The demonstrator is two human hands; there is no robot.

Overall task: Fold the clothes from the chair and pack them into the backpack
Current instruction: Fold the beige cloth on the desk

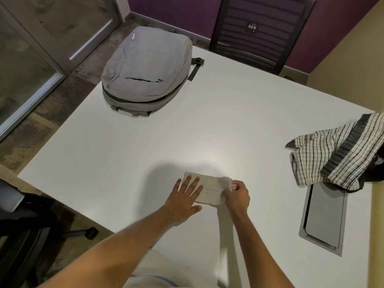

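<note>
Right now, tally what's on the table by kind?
Backpacks: 1, the grey backpack.
Clothes: 3, the beige cloth under both hands, the checked garment, the dark garment beneath it.
Total: 4

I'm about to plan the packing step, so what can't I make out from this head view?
- Backpack: nothing shows of what is inside.
- Checked cloth: cut off by the right edge; the dark item under it is mostly covered.
- Beige cloth: partly hidden by the left hand and right hand, type unclear.
</note>
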